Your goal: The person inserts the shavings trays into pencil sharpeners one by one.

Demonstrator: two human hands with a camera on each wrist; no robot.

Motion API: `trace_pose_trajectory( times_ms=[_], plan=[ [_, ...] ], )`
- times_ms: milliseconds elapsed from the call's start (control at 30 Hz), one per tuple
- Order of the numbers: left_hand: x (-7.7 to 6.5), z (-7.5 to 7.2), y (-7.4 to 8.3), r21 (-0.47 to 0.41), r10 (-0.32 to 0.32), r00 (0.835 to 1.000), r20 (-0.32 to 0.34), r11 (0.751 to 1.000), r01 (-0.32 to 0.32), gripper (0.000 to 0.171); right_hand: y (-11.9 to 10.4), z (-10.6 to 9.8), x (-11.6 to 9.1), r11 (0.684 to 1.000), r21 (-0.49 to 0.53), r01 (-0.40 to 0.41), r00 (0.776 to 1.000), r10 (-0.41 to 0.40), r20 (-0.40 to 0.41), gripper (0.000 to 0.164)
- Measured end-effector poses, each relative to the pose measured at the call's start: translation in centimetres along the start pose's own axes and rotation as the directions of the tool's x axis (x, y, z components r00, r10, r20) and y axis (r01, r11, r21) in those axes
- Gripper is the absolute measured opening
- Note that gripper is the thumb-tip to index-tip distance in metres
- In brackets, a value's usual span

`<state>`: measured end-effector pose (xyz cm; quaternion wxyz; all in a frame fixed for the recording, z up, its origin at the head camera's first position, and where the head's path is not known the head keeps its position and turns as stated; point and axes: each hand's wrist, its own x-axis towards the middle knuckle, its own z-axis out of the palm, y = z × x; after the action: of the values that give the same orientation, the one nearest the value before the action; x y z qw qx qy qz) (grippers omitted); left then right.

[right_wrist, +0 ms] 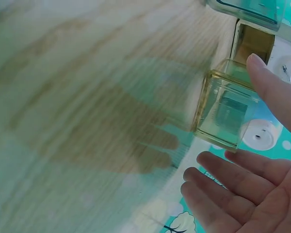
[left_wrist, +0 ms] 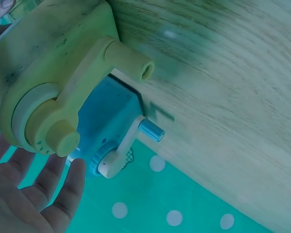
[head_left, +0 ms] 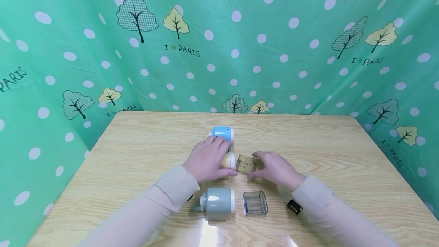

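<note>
My left hand point(head_left: 205, 159) grips a yellow crank pencil sharpener point(head_left: 227, 161), the thumb on its near side and the fingers over its far side. The sharpener's crank and knob point(left_wrist: 63, 138) show in the left wrist view, pointing away from the right hand. With my right hand point(head_left: 276, 169) I hold a clear yellowish shavings drawer point(head_left: 245, 165) between thumb and fingers. It sits just right of the sharpener's white face. An open brown slot point(right_wrist: 254, 44) shows on that face in the right wrist view.
A blue crank sharpener point(head_left: 223, 132) stands behind the yellow one. Nearer me is a grey-blue sharpener point(head_left: 218, 203), with a clear grey drawer point(head_left: 255, 203) to its right. All stand on a wood-grain table point(head_left: 144, 144) before a green dotted curtain point(head_left: 219, 22).
</note>
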<state>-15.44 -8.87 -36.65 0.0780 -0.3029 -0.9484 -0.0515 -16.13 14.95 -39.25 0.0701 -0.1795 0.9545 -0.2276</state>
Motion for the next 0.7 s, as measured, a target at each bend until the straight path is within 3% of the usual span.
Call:
trace_pose_trajectory(
  times_ms=[433, 700],
  plan=[
    [-0.21, 0.44, 0.18, -0.017, -0.017, 0.999, 0.038, 1.000, 0.018, 0.098, 0.36, 0.54, -0.06, 0.999, 0.014, -0.035, 0.999, 0.035, -0.009, 0.065],
    [-0.27, 0.83, 0.08, -0.019, -0.024, 0.997, 0.070, 0.999, 0.025, 0.102, 0.22, 0.60, -0.09, 0.999, 0.002, -0.034, 0.999, 0.034, -0.025, 0.062]
  ],
)
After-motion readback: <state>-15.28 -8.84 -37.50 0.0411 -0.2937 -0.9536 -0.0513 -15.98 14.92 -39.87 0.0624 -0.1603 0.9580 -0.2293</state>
